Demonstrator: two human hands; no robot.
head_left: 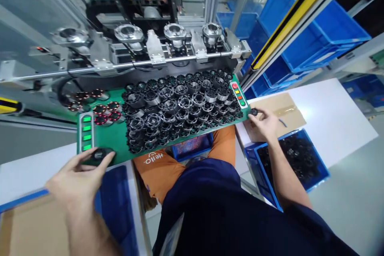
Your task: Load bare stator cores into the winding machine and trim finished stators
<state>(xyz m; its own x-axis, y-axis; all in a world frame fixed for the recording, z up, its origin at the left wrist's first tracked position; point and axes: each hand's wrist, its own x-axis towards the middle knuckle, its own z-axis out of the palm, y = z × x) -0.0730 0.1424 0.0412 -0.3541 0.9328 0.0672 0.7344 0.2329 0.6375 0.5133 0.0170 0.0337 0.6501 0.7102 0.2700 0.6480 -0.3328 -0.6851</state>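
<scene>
My left hand [78,180] rests at the near left corner of the green work panel [120,144], its thumb and fingers pinched round a round black button [98,155] below a column of green lights [87,133]. My right hand [264,122] reaches to the panel's right corner, fingers curled on a second round black button [254,111] beside a strip of coloured lights [239,94]. Between my hands, a heap of several black ring-shaped parts [180,108] covers the panel. A few copper-wound rings [103,114] lie to its left.
Behind the panel stands a machine with several round metal fixtures [175,31] on a rail. A blue bin of black parts [295,160] sits lower right beside a cardboard sheet [285,114]. Stacked blue crates [315,36] fill the right shelf. A blue tray [115,204] lies lower left.
</scene>
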